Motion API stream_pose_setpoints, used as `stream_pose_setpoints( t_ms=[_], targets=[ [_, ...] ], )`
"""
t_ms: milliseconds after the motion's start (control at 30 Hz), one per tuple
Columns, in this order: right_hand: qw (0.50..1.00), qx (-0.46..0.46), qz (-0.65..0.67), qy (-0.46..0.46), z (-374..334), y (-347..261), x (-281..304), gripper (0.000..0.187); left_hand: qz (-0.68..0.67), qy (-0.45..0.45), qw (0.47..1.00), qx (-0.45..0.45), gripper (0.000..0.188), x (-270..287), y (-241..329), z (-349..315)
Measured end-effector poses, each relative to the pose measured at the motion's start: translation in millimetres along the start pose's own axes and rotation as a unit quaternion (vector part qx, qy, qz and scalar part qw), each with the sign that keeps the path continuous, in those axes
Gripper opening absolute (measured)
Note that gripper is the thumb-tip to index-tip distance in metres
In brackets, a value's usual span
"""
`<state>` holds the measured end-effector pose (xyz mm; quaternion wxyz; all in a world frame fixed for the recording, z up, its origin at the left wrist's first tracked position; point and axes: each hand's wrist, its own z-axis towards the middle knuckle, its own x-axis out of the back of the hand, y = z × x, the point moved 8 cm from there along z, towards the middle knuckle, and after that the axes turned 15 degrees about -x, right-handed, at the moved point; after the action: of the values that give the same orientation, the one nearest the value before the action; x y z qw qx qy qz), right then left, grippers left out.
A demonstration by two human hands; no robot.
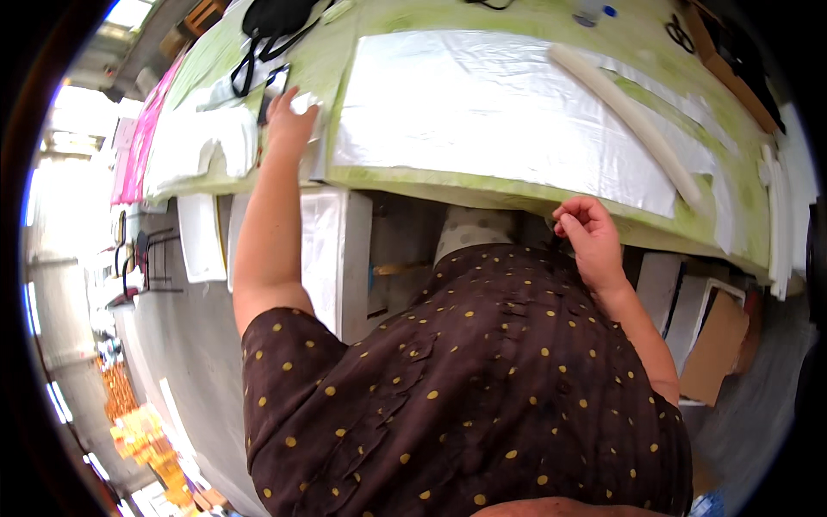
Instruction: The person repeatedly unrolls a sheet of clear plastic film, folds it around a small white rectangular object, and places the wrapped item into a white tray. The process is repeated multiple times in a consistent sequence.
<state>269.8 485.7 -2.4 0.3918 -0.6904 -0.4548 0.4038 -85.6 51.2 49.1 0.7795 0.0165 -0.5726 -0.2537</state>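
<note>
My left hand [293, 123] reaches forward over the left part of the table, its fingers apart, beside a dark phone-like object [274, 90]. A small crumpled white piece [305, 104] lies by its thumb; I see nothing gripped. In front of my body, at the table's near edge, my right hand [591, 239] is closed with curled fingers. Whatever it may hold is hidden. A wide white sheet [482, 103] lies flat across the table, slightly wrinkled. On its right part a long off-white roll [629, 121] rests at a slant.
The table has a pale green cover [396, 181]. A black bag [274, 21] lies at the back left, near folded white material [207, 146]. Scissors [679, 34] and an open cardboard box [732, 69] are at the far right. White bins [332, 258] stand underneath.
</note>
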Motion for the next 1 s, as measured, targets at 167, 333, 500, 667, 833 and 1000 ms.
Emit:
stream_pose_setpoints(
  t_ms=[167, 333, 500, 667, 833, 1000],
  targets=[
    [0.91, 0.253, -0.257, 0.207, -25.4, -76.0, 43.2, 0.018, 0.129, 0.059, 0.988, -0.065, 0.089, 12.3, 6.4, -7.9],
    [0.682, 0.292, -0.535, 0.404, -16.2, -130.6, 130.6, 0.04, -0.031, 0.042, 0.964, -0.262, 0.073, 2.6, 164.0, -18.1],
    [0.713, 0.117, -0.615, 0.315, 9.1, -121.1, 158.8, 0.046, -0.337, -0.101, 0.892, -0.286, 0.069, -48.8, 312.5, -59.2],
    [0.78, 0.071, -0.574, 0.24, -20.2, -96.2, 107.6, 0.054, -0.391, -0.173, 0.83, -0.357, 0.065, -78.0, 421.6, -96.1],
    [0.901, 0.054, -0.393, 0.176, -42.3, -61.4, 58.4, 0.056, -0.32, -0.198, 0.824, -0.424, 0.053, -116.3, 458.8, -113.6],
    [0.896, 0.112, -0.338, 0.265, -52.6, -66.5, 85.9, 0.046, -0.344, -0.208, 0.816, -0.416, 0.047, -127.7, 447.7, -117.2]
  ],
)
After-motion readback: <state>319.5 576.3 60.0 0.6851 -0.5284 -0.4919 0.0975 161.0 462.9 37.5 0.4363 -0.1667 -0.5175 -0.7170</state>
